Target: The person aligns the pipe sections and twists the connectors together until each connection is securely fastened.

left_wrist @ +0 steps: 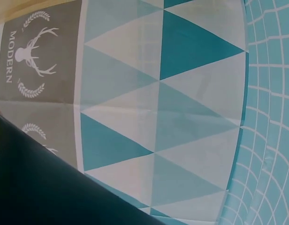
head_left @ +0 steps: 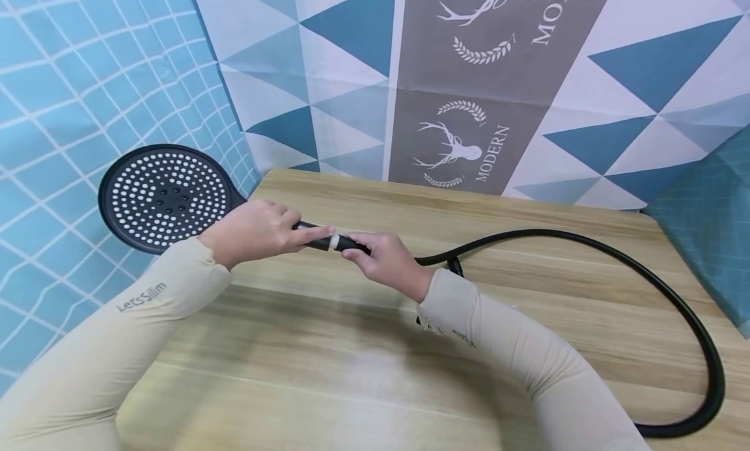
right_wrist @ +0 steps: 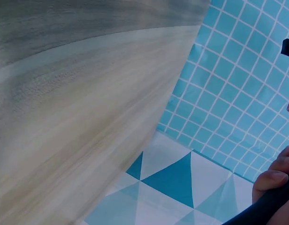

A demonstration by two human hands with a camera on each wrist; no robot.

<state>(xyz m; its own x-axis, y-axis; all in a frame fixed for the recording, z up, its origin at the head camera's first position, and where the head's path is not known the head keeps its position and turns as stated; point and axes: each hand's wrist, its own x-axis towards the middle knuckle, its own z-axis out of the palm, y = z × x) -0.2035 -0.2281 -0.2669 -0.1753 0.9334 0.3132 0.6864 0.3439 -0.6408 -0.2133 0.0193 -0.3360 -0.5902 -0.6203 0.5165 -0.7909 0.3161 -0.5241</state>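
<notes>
A black round shower head [head_left: 166, 200], its face dotted with pale nozzles, is held up at the left above the table. My left hand [head_left: 260, 233] grips its handle [head_left: 318, 244], with one finger stretched along it toward a whitish ring [head_left: 334, 242]. Just right of that ring, my right hand [head_left: 389, 259] holds the end of the black shower hose [head_left: 551, 233]. In the right wrist view, fingers [right_wrist: 273, 180] curl over a dark tube at the right edge. A dark, blurred shape [left_wrist: 55, 183] fills the lower left of the left wrist view.
The wooden table [head_left: 328, 373] lies under both hands. From the right hand, the hose loops round the table's right side. A small black part [head_left: 454, 266] sits by the right wrist; another dark piece is mostly hidden by the sleeve. Patterned sheets [head_left: 346, 112] stand behind and left.
</notes>
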